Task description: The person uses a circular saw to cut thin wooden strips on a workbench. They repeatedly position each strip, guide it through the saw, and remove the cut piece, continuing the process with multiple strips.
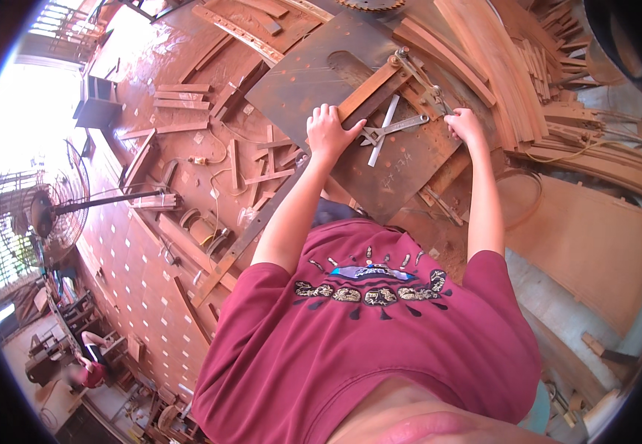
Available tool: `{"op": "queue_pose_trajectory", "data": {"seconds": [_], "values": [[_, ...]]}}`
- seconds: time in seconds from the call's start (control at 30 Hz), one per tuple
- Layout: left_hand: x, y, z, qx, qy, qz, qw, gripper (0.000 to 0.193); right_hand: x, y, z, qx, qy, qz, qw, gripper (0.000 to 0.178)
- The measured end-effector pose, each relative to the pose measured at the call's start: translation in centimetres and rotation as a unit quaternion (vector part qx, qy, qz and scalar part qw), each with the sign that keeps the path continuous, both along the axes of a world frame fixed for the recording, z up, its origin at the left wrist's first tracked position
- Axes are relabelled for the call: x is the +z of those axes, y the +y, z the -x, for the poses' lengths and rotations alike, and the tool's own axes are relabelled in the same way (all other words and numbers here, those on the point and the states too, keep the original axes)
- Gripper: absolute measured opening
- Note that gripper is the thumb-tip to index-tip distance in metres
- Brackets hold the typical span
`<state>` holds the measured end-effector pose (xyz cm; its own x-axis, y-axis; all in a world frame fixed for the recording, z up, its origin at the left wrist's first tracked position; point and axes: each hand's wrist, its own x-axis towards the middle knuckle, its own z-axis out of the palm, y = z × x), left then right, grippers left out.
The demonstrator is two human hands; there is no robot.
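My left hand (327,135) straddles the near end of a wooden bar (369,92), its fingers along one side and its thumb out on the other. The bar lies across a dark, worn metal tabletop (376,181). My right hand (466,126) is closed around the handle end of a metal lever clamp (433,95) fixed by the bar's far end. Between my hands lies an adjustable wrench (402,126), crossing a pale flat strip (384,132). Fingers hide the lever's tip.
A round saw blade (372,3) shows at the far edge. Long curved boards (487,63) are stacked to the right. Wood offcuts (182,96) and cords litter the dusty floor at left. A standing fan (43,213) and a seated person (93,370) are farther left.
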<state>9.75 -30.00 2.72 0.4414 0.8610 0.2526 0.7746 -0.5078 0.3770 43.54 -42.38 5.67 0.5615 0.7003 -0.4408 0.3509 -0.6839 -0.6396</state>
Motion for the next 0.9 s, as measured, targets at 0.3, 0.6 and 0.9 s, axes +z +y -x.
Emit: {"op": "queue_pose_trajectory", "data": {"seconds": [0.3,0.6,0.9], "values": [[-1.2,-0.1,-0.1,-0.008,0.004,-0.012,1.0,0.067,-1.3,0.7,-1.5,-0.006,0.052,0.115,0.992,0.008],[-1.1,8.8,2.6,0.006,0.022,-0.03,0.999,0.069,0.4,9.3,2.8,0.015,0.027,0.036,0.999,0.014],[-0.8,22.5,6.8,0.035,0.038,-0.047,0.998,0.07,0.1,23.5,6.9,0.052,0.017,0.032,0.998,0.022]]}}
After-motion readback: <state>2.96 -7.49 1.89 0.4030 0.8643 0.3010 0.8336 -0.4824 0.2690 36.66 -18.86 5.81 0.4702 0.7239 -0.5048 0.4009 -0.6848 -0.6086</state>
